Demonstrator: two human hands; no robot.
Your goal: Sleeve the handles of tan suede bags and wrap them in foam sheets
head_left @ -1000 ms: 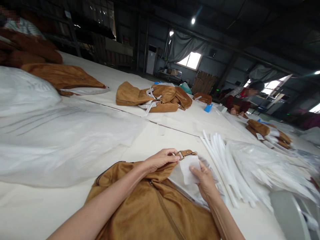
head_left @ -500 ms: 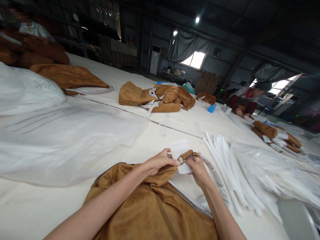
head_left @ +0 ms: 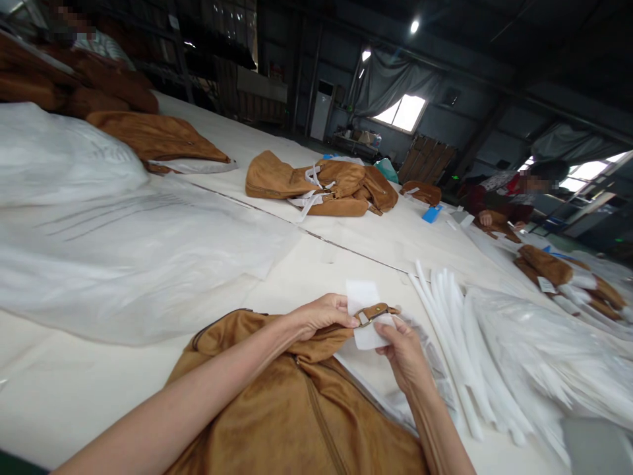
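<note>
- Left hand point(head_left: 321, 313) pinched on the top edge of the tan suede bag point(head_left: 297, 409), right at the strap buckle point(head_left: 370, 315).
- Right hand point(head_left: 403, 349) gripping a white foam sheet point(head_left: 363, 303) with thumb and fingertips, sheet tucked behind and under the buckle.
- Bag lying on the cream table point(head_left: 64, 389) at 6 o'clock, zipper running diagonally down its face, both forearms resting across it.
- Bundle of white foam strips point(head_left: 445, 330) fanned out at 3 o'clock, just beside the right hand, partly covered by clear plastic bags point(head_left: 544, 343).
- Large sheet of translucent plastic point(head_left: 123, 257) spread at 9 to 10 o'clock, near the bag's left corner.
- Heap of tan bags with white ties point(head_left: 321, 188) at 12 o'clock, well apart from the hands.
- More brown bags point(head_left: 153, 135) stacked at 10 o'clock.
- Small blue item point(head_left: 432, 214) on the table at 1 o'clock.
- Another person point(head_left: 499, 204) bent over bags at 2 o'clock; a second person point(head_left: 99, 43) at 11 o'clock behind the stack.
</note>
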